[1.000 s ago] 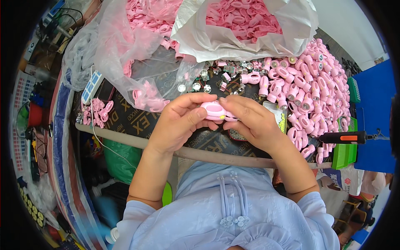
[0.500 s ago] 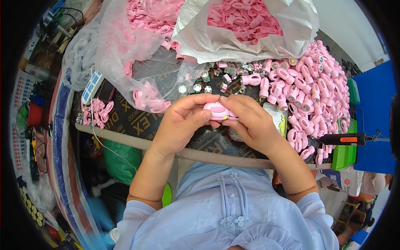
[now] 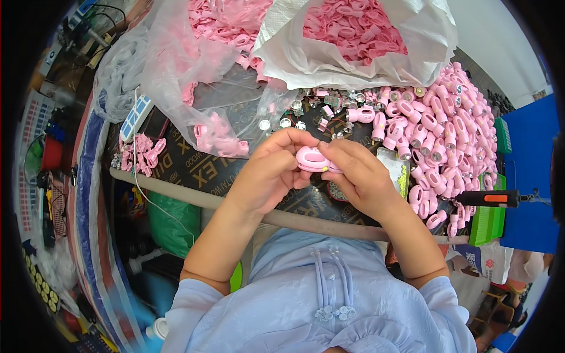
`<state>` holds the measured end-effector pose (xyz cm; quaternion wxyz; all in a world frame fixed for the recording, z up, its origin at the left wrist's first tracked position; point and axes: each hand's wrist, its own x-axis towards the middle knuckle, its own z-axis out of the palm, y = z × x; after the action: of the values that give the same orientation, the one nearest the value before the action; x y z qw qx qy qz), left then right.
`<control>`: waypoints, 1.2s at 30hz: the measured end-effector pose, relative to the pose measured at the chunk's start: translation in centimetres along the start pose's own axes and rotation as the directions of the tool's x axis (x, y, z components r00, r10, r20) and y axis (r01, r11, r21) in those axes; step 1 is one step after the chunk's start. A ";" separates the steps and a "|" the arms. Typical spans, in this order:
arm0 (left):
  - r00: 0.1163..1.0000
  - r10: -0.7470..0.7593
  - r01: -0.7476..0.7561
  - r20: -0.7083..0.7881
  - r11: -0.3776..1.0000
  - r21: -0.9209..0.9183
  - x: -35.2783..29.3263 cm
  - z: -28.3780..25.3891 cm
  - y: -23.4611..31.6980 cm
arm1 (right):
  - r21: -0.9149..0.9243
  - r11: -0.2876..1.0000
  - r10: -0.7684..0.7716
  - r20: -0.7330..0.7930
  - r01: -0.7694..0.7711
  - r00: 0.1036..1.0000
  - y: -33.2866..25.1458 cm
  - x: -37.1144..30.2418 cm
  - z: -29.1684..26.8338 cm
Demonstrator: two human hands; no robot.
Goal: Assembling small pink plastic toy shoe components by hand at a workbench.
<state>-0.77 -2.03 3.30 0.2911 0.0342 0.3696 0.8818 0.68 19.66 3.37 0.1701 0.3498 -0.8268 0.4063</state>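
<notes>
Above the table's near edge, a small pink flashlight casing (image 3: 312, 157) with an oval loop handle is held between both hands. A yellow-green button shows on its lower side. My left hand (image 3: 265, 170) is closed about its left end, the fingertips curled at and under it. My right hand (image 3: 360, 173) pinches the right end with thumb and fingers, hiding that end. Behind the hands lie small circuit parts with clear round lenses (image 3: 296, 106). Beside my right hand is a tray of small yellow-green pieces (image 3: 402, 181).
A large heap of pink flashlights (image 3: 447, 126) covers the table's right side. At the back stand a white sack (image 3: 276, 44) and a clear bag (image 3: 168, 70) of pink parts. A black-and-orange tool (image 3: 488, 198) hangs by a green basket (image 3: 488, 226). Pink pieces (image 3: 143, 154) lie at left.
The whole view has shifted slightly, moving the scene right and down. My left thumb has drawn back from the casing's front, and those fingers are curled more at its left end.
</notes>
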 end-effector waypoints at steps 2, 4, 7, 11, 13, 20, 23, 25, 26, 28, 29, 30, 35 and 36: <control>0.999 -0.005 0.006 0.031 1.000 -0.018 0.3 0.0 -0.1 | -0.009 1.000 0.004 -0.006 -0.004 1.000 0.0 -0.1 -0.1; 0.999 0.006 -0.007 0.041 1.000 0.010 0.7 0.1 -0.1 | -0.019 1.000 0.008 -0.012 -0.008 1.000 0.1 -0.1 -0.3; 0.998 0.053 -0.056 0.025 0.985 0.164 1.6 1.2 1.2 | -0.067 0.998 0.005 -0.081 -0.011 0.997 0.2 0.5 -1.3; 0.855 0.518 -0.336 0.019 0.527 0.781 3.6 -1.8 2.4 | -0.146 0.988 0.021 -0.156 -0.044 0.987 0.7 0.5 -3.4; 0.894 0.427 -0.222 0.137 0.155 0.963 4.1 -2.9 2.0 | -0.192 0.978 0.048 -0.178 -0.083 0.983 0.8 0.0 -4.4; 0.940 0.175 -0.250 0.292 -0.228 0.941 6.2 -3.7 -2.8 | -0.156 0.983 0.074 -0.163 -0.100 0.984 0.1 -0.6 -4.5; 0.948 0.120 -0.252 0.295 -0.280 0.926 6.9 -3.1 -2.7 | -0.161 0.981 0.078 -0.159 -0.104 0.984 0.2 -0.9 -4.6; 0.945 0.076 -0.278 0.319 -0.328 0.903 7.1 -2.4 -2.5 | -0.155 0.983 0.079 -0.155 -0.103 0.985 0.3 -1.0 -4.6; 0.957 0.063 -0.244 0.284 -0.356 0.902 7.2 -1.7 -2.5 | -0.155 0.982 0.082 -0.149 -0.105 0.985 0.3 -1.1 -4.6; 0.966 0.051 -0.215 0.254 -0.387 0.897 7.4 -0.7 -2.2 | -0.159 0.981 0.085 -0.147 -0.108 0.985 0.3 -1.1 -4.8; 0.978 0.024 -0.179 0.206 -0.399 0.899 7.4 -0.3 -2.0 | -0.151 0.982 0.089 -0.150 -0.112 0.985 0.2 -1.1 -4.9; 0.987 -0.001 -0.144 0.158 -0.413 0.899 7.4 0.0 -1.9 | -0.143 0.983 0.093 -0.153 -0.116 0.984 0.2 -1.1 -5.0; 0.957 -0.034 -0.261 0.288 -0.532 0.806 7.6 -2.4 -2.6 | -0.159 0.981 0.087 -0.165 -0.114 0.982 0.0 -1.0 -5.6; 0.955 -0.030 -0.261 0.295 -0.558 0.788 7.3 -2.3 -2.8 | -0.167 0.980 0.082 -0.172 -0.111 0.982 0.0 -1.1 -5.8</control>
<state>-6.13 2.00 -1.39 0.0255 0.3898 0.9129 0.1185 1.42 24.70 6.28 0.2477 0.2580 -0.8587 0.3670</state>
